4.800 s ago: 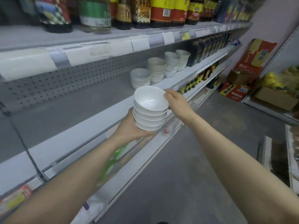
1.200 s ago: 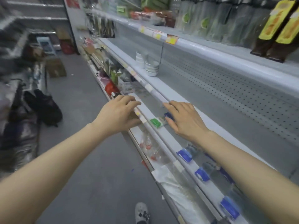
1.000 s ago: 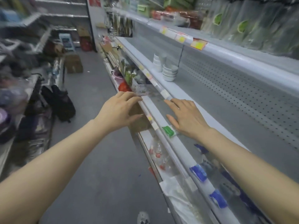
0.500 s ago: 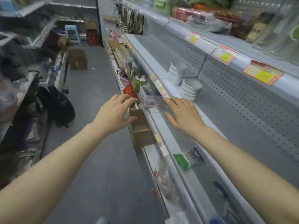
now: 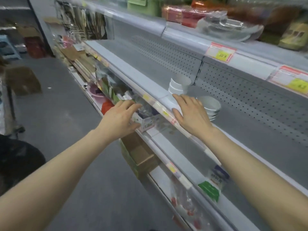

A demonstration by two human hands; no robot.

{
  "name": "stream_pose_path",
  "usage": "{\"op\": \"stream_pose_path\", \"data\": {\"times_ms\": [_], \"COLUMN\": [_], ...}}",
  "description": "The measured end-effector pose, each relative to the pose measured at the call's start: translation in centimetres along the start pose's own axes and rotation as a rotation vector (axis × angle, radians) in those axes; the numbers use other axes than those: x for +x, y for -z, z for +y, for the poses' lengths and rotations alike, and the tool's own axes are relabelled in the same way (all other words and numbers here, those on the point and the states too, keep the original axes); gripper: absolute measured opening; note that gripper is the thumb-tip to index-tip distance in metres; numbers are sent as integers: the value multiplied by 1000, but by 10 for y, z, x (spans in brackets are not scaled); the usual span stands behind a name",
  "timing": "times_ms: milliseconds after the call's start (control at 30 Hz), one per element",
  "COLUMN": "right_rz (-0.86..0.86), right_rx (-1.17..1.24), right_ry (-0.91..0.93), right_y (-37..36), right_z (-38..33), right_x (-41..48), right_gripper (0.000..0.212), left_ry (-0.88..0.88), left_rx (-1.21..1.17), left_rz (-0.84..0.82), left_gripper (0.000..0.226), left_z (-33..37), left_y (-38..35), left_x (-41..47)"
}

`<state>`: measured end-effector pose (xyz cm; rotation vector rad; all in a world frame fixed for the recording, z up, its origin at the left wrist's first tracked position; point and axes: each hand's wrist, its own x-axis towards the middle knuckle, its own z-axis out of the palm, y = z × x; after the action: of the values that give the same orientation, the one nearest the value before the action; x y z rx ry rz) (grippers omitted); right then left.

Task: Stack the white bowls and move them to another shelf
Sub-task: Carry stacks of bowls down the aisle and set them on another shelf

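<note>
We see the nearer stack of white bowls (image 5: 210, 106) on the shelf (image 5: 250, 134), just beyond the right hand (image 5: 191, 114), which is flat, fingers straight, empty, and hides that stack's left side. The left hand (image 5: 119, 118) is well left of that stack, loosely spread, empty. The farther stack (image 5: 179, 86) sits behind it. Bowl count is too blurred to tell.
</note>
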<state>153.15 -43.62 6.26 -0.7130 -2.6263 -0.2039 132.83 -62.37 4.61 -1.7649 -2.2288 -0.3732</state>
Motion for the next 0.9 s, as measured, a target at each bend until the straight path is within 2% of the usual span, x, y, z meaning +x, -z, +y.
{"op": "stream_pose_path", "data": {"times_ms": [200,400,667,800,900], "right_rz": [-22,24,-164,-280,-271], "right_rx": [-54,22,25,40,22], "right_ry": [-200,-399,-598,-769,-860], "right_y": [-16,-44,-77,-85,-91], "right_z": [21,47,81,90,95], "right_x": [58,124,190,198,200], "right_gripper": [49,54,68,56,45], "left_ry": [-108,-170,-221,-234,-278], "left_rx": [-105,-199,-362,-445,-499], "left_rz": [-19,-54,-202,-312,-373], "left_gripper": [70,73,87,94,97], "left_z": [-51,-82,-110,-106,-100], "left_y": [-38,-79,-138,-167,-185], "left_x": [72,154,247,276,294]}}
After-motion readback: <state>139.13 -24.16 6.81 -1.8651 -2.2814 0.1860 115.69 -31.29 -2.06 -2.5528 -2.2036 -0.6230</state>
